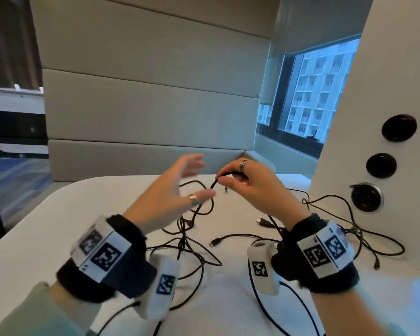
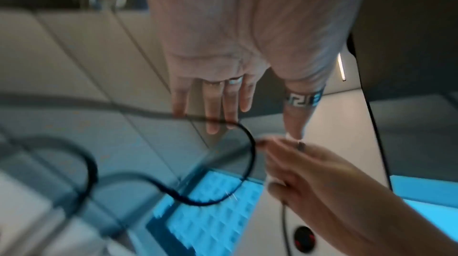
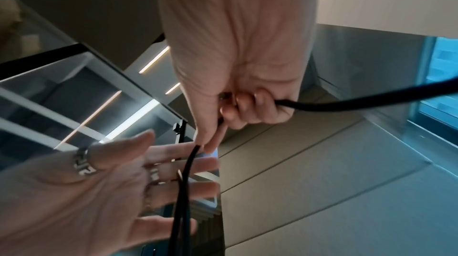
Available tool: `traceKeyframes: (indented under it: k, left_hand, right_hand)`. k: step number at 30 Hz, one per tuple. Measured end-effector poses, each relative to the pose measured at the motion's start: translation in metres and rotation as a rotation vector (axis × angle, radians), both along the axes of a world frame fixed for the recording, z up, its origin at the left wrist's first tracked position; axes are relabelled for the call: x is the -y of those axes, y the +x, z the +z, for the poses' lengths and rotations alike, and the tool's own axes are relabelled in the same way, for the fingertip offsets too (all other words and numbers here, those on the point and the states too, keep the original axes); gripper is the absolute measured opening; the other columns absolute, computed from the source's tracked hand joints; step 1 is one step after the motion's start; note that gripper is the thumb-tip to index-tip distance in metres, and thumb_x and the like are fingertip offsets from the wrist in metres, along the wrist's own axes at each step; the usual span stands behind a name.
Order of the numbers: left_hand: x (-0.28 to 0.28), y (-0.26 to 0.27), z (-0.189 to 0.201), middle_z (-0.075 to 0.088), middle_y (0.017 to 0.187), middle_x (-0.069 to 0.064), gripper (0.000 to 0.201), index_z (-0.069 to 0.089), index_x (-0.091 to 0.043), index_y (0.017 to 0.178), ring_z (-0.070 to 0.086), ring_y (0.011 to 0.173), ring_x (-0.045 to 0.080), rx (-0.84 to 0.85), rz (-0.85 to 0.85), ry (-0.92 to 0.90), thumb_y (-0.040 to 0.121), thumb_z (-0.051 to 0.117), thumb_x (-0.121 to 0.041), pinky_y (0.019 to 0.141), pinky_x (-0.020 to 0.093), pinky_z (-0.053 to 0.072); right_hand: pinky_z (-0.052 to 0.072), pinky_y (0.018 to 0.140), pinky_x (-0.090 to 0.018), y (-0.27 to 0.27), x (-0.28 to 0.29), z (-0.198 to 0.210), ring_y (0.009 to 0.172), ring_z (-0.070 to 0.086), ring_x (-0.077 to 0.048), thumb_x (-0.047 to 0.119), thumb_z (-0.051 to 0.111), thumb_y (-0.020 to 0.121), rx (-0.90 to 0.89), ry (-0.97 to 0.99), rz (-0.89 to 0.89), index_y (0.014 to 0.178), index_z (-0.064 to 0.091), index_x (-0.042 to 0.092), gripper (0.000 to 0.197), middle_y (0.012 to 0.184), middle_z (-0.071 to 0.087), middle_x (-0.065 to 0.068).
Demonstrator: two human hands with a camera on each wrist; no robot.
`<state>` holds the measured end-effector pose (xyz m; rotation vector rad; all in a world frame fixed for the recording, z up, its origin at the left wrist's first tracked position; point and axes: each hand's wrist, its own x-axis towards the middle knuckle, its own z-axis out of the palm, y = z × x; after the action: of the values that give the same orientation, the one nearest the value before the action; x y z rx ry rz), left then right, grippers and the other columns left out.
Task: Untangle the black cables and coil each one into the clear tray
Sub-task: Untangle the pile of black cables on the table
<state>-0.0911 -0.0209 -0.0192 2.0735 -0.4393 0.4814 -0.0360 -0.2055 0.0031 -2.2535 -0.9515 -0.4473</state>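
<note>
Several black cables (image 1: pixel 180 248) lie tangled on the white table (image 1: pixel 58 226). My right hand (image 1: pixel 220 178) is raised above the tangle and pinches one black cable (image 1: pixel 195 214) between thumb and forefinger. In the right wrist view the cable (image 3: pixel 188 164) hangs from that pinch, and its other stretch (image 3: pixel 347 103) leaves the curled fingers (image 3: pixel 247 103) to the right. My left hand (image 1: pixel 197 180) hovers just left of the pinch with fingers spread and holds nothing; it is blurred. The left wrist view has its fingers (image 2: pixel 213 107) straight above the cable loop (image 2: pixel 251 148). No clear tray is in view.
Loose plugs (image 1: pixel 262 221) (image 1: pixel 215 243) lie on the table between my wrists. More cable (image 1: pixel 349 229) loops at the right beside a white pillar (image 1: pixel 374 93) with round black sockets (image 1: pixel 398 128). A padded beige wall (image 1: pixel 143 105) stands behind the table.
</note>
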Motion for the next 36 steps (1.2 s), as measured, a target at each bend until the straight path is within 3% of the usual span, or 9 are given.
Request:
traceKeyframes:
  k: [6,9,13,16,18,21,24,26,36]
  left_hand:
    - [0.014,0.013,-0.026,0.049,0.051,-0.006,0.007,0.062,-0.015,0.093,0.046,0.047,0.01,-0.154,-0.173,-0.014,0.092,0.055,-0.012,0.052,0.019,0.04]
    - [-0.009,0.025,-0.036,0.053,0.048,-0.005,0.01,0.063,-0.019,0.087,0.051,0.047,0.008,-0.198,-0.05,0.105,0.093,0.054,-0.017,0.055,0.019,0.04]
    - [-0.036,0.038,-0.05,0.061,0.063,-0.003,0.017,0.063,-0.024,0.084,0.054,0.056,0.0,-0.267,0.05,0.214,0.095,0.05,-0.022,0.063,0.021,0.041]
    - [-0.039,0.04,-0.05,0.055,0.064,-0.006,0.022,0.065,-0.026,0.087,0.051,0.059,0.004,-0.241,0.128,0.251,0.097,0.046,-0.025,0.057,0.012,0.037]
    - [-0.03,0.037,-0.048,0.056,0.067,-0.012,0.021,0.065,-0.027,0.088,0.048,0.061,0.006,-0.181,0.139,0.262,0.097,0.046,-0.024,0.055,0.01,0.037]
    - [-0.011,0.032,-0.043,0.06,0.072,-0.017,0.019,0.062,-0.036,0.087,0.05,0.062,0.003,-0.056,0.127,0.277,0.095,0.05,-0.023,0.06,0.017,0.04]
    - [-0.004,0.027,-0.037,0.06,0.067,-0.013,0.018,0.064,-0.035,0.089,0.052,0.062,0.003,0.03,0.092,0.257,0.093,0.053,-0.021,0.059,0.022,0.039]
    - [-0.003,0.025,-0.035,0.066,0.077,-0.005,0.015,0.063,-0.036,0.093,0.058,0.07,0.01,0.01,0.015,0.246,0.091,0.056,-0.024,0.064,0.027,0.046]
    - [-0.021,0.028,-0.039,0.063,0.081,-0.01,0.014,0.062,-0.036,0.09,0.057,0.076,0.005,-0.18,0.058,0.32,0.083,0.066,-0.024,0.066,0.014,0.04]
  right_hand:
    - [0.047,0.066,-0.026,-0.003,0.016,0.018,0.066,0.059,-0.006,0.025,0.063,0.088,0.108,0.473,-0.091,0.077,0.065,0.029,0.012,0.073,0.067,0.007]
    - [0.035,0.056,-0.021,0.022,0.062,0.023,0.05,0.044,0.003,0.025,0.061,0.09,0.135,0.81,-0.3,0.071,0.059,0.03,0.019,0.055,0.055,0.019]
    - [0.038,0.054,-0.019,0.045,0.106,0.011,0.047,0.044,0.002,0.028,0.057,0.091,0.168,1.004,-0.552,0.071,0.051,0.028,0.021,0.063,0.049,0.006]
    - [0.041,0.073,-0.006,0.051,0.1,0.004,0.083,0.056,0.005,0.028,0.057,0.09,0.172,0.767,-0.582,0.097,0.056,0.022,0.01,0.101,0.059,-0.008]
    - [0.039,0.095,-0.019,0.045,0.076,0.0,0.114,0.047,-0.006,0.034,0.064,0.086,0.124,0.465,-0.423,0.126,0.047,0.03,0.044,0.128,0.044,0.004]
    - [0.034,0.105,-0.025,0.019,0.015,-0.013,0.122,0.042,-0.004,0.039,0.063,0.086,-0.067,-0.073,-0.092,0.141,0.032,0.036,0.064,0.138,0.042,0.01]
    - [0.046,0.082,-0.026,0.004,-0.023,-0.028,0.086,0.06,0.003,0.04,0.054,0.092,-0.249,-0.331,0.064,0.119,0.055,0.026,0.031,0.089,0.068,0.008]
    - [0.037,0.059,-0.017,0.006,-0.018,-0.026,0.053,0.049,0.007,0.036,0.052,0.094,-0.313,-0.271,0.093,0.095,0.06,0.024,0.016,0.058,0.054,0.013]
    - [0.026,0.048,-0.015,0.022,0.042,0.005,0.039,0.033,-0.001,0.031,0.043,0.099,-0.214,0.515,-0.158,0.069,0.049,0.017,0.033,0.044,0.036,0.016]
